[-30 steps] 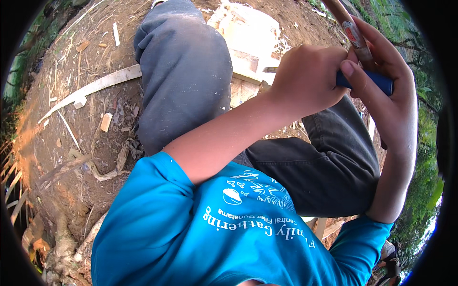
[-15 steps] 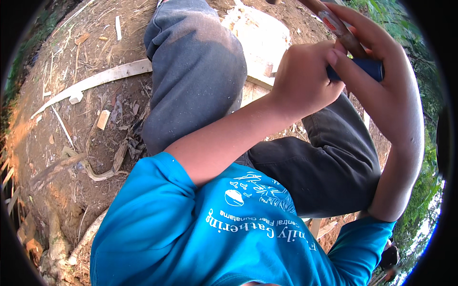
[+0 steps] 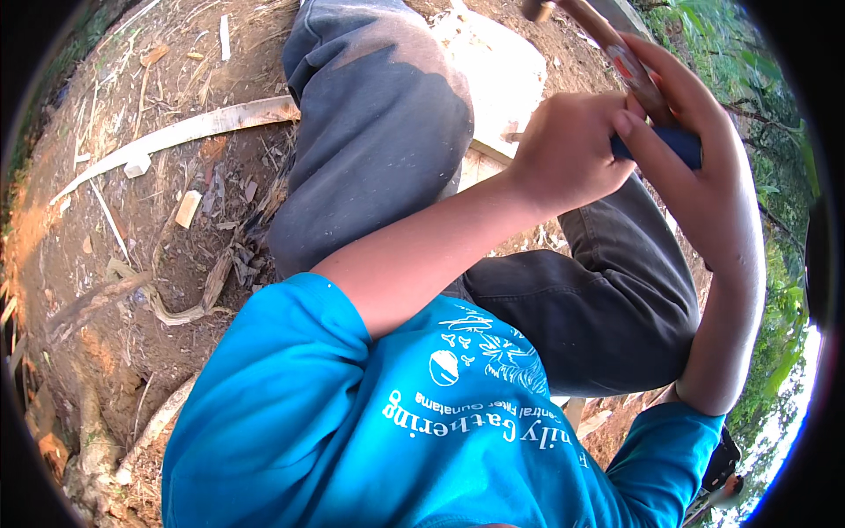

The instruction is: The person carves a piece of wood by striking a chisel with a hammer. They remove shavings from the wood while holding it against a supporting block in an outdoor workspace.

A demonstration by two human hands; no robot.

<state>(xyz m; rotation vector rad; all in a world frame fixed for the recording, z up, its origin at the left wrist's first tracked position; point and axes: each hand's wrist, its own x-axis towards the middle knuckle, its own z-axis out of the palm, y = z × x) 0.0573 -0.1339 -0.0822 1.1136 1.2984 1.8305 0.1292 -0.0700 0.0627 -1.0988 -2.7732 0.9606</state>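
Both my hands are close together at the upper right. My left hand (image 3: 576, 145) is closed in a fist around a blue cylindrical handle (image 3: 673, 148); the rest of that tool is hidden by the fist and cannot be told. Held in my right hand (image 3: 704, 145) is a hammer (image 3: 607, 40), its brown handle between thumb and fingers, with a red and white mark on it. The hammer's dark head points to the upper left and is cut by the frame's top edge. The end of the blue handle lies beside my right thumb and palm.
My bent legs in dark trousers (image 3: 378, 132) lie below the hands. Beyond them are a bright pale block (image 3: 493, 66) and a wooden board (image 3: 484, 163). A long curved wood strip (image 3: 185, 128), chips and roots lie on bare soil at left. Green plants (image 3: 766, 79) grow at right.
The hammer and my right hand sit slightly lower, and more of the hammer head shows. My left hand keeps its grip on the blue handle. The whole view has shifted a little.
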